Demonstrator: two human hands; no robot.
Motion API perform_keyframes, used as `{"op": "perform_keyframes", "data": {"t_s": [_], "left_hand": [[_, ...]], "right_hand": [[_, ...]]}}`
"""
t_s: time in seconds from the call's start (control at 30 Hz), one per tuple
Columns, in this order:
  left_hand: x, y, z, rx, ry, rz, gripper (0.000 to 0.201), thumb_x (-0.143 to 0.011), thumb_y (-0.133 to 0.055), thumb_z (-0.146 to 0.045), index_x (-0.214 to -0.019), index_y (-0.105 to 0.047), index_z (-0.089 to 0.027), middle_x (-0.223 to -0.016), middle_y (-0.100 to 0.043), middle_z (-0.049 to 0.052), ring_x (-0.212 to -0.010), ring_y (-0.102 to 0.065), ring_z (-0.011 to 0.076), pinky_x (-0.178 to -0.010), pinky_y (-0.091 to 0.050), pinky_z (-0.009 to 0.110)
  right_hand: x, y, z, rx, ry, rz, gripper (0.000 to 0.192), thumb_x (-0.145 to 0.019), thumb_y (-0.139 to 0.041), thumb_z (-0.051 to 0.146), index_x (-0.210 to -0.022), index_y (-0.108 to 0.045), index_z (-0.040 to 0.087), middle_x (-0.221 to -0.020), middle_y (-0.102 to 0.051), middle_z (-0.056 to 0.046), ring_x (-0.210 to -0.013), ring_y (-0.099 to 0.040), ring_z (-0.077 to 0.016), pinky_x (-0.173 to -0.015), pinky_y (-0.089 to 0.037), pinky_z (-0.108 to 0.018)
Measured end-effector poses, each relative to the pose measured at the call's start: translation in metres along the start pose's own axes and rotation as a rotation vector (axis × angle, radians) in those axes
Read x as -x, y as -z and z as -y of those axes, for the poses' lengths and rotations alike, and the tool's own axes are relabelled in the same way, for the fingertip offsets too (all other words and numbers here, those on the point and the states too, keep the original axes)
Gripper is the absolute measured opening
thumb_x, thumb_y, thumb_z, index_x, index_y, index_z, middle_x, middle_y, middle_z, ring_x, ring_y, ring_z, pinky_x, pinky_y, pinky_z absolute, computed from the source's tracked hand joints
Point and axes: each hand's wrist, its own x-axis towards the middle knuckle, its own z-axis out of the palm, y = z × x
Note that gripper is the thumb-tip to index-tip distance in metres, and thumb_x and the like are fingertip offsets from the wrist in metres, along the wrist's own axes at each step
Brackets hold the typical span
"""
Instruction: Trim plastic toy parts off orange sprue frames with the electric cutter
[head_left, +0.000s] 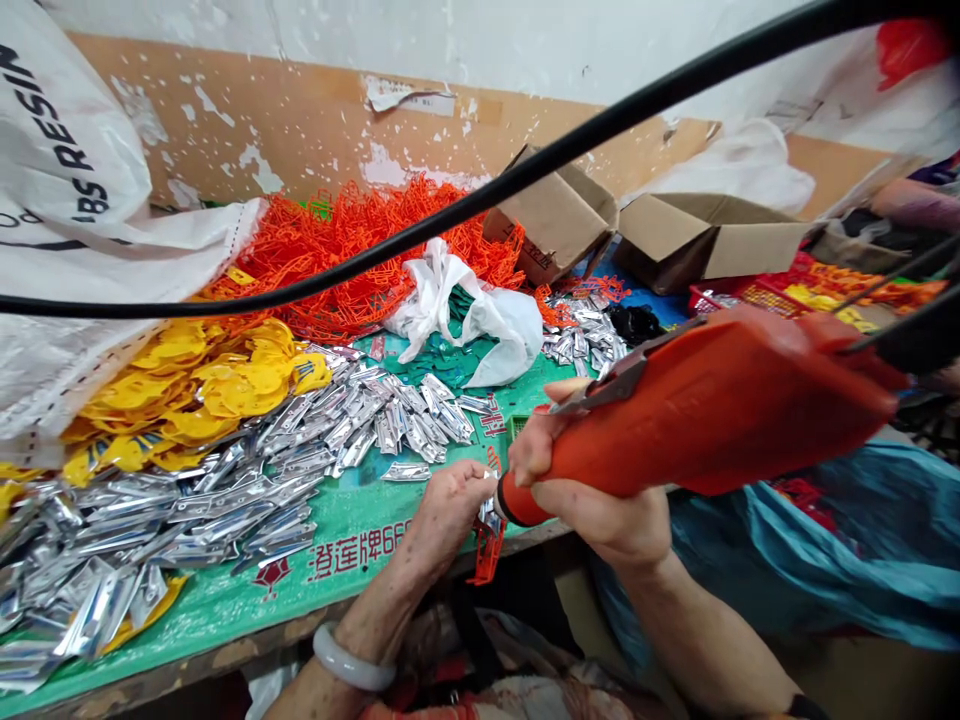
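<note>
The right hand [592, 490] is wrapped tight around the grip of a big orange power tool [712, 410], fingers curled under its body and thumb up near the metal trigger lever [611, 385]; the tool lies almost level, its round nose pointing left toward the tabletop edge. The left hand [450, 510] is closed in a pinch right at that nose, holding a small silver metal piece [491, 515] against the tool tip, with an orange plastic part [487, 555] hanging just below, over the front edge of the tabletop [360, 520]. A pale bangle [352, 660] sits on the left wrist. The green printed sheet covering the tabletop carries a wide spread of shiny silver metal clips [225, 490] to the left of the hands, a heap of yellow plastic pieces [202, 390] behind those, and a large tangle of orange plastic frames [337, 250] farther back against the wall. A crumpled white plastic bag [472, 310] lies near the middle, with another small pile of silver pieces [585, 335] to its right. Two open cardboard boxes [705, 240] stand at the back right. A white woven sack [67, 200] leans in at the left, and a thick black cable [450, 210] arcs across the view, close to the camera.
</note>
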Motion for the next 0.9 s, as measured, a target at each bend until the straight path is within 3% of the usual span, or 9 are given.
{"op": "perform_keyframes", "data": {"t_s": [0.2, 0.37, 0.53, 0.67, 0.73, 0.9], "left_hand": [[0.016, 0.008, -0.009, -0.059, -0.037, 0.006, 0.017, -0.077, -0.062, -0.033, -0.076, -0.061, -0.017, -0.056, -0.053, -0.006, -0.050, -0.041, 0.0100, -0.050, -0.030, 0.023], [0.024, 0.017, -0.004, -0.044, -0.076, 0.071, 0.020, -0.083, -0.063, -0.037, -0.083, -0.062, -0.017, -0.062, -0.054, -0.006, -0.054, -0.042, 0.0087, -0.052, -0.032, 0.022], [0.037, 0.022, 0.000, 0.323, -0.004, 0.073, 0.019, -0.077, -0.074, -0.029, -0.084, -0.062, -0.015, -0.069, -0.063, -0.001, -0.060, -0.055, 0.0099, -0.059, -0.044, 0.022], [0.046, 0.022, 0.004, 0.630, 0.072, 0.016, 0.042, -0.068, -0.074, -0.006, -0.107, -0.063, -0.016, -0.087, -0.072, 0.005, -0.070, -0.066, 0.0143, -0.068, -0.054, 0.027], [0.049, 0.023, 0.005, 0.708, 0.087, 0.009, 0.046, -0.065, -0.067, 0.002, -0.107, -0.065, -0.014, -0.095, -0.073, 0.007, -0.077, -0.069, 0.0158, -0.076, -0.055, 0.029], [0.062, 0.024, 0.003, 0.876, 0.060, 0.021, 0.016, -0.071, -0.061, -0.009, -0.085, -0.067, -0.013, -0.076, -0.072, 0.004, -0.065, -0.067, 0.0156, -0.065, -0.056, 0.027]], "right_hand": [[-0.008, 0.007, 0.020, -0.154, 0.096, -0.030, 0.035, -0.065, -0.077, 0.023, -0.095, -0.061, 0.029, -0.070, -0.060, 0.005, -0.061, -0.058, -0.0163, -0.065, -0.052, -0.037], [-0.025, 0.015, 0.026, -0.156, 0.188, -0.181, 0.026, -0.061, -0.075, 0.014, -0.083, -0.065, 0.023, -0.068, -0.063, 0.003, -0.060, -0.057, -0.0157, -0.062, -0.049, -0.034], [-0.044, 0.038, 0.004, 0.029, 0.175, -0.363, 0.017, -0.056, -0.082, 0.017, -0.064, -0.068, 0.017, -0.064, -0.063, 0.000, -0.057, -0.056, -0.0154, -0.055, -0.046, -0.031], [-0.057, 0.054, -0.012, 0.154, 0.141, -0.451, 0.025, -0.054, -0.085, 0.026, -0.068, -0.066, 0.018, -0.067, -0.062, 0.000, -0.059, -0.055, -0.0163, -0.055, -0.046, -0.032], [-0.063, 0.059, -0.016, 0.229, 0.151, -0.498, 0.031, -0.054, -0.085, 0.028, -0.075, -0.064, 0.018, -0.070, -0.062, 0.001, -0.059, -0.055, -0.0160, -0.057, -0.046, -0.032], [-0.075, 0.063, -0.012, 0.432, 0.176, -0.578, 0.042, -0.058, -0.082, 0.033, -0.091, -0.059, 0.019, -0.077, -0.063, 0.001, -0.063, -0.054, -0.0159, -0.062, -0.047, -0.033]]}}
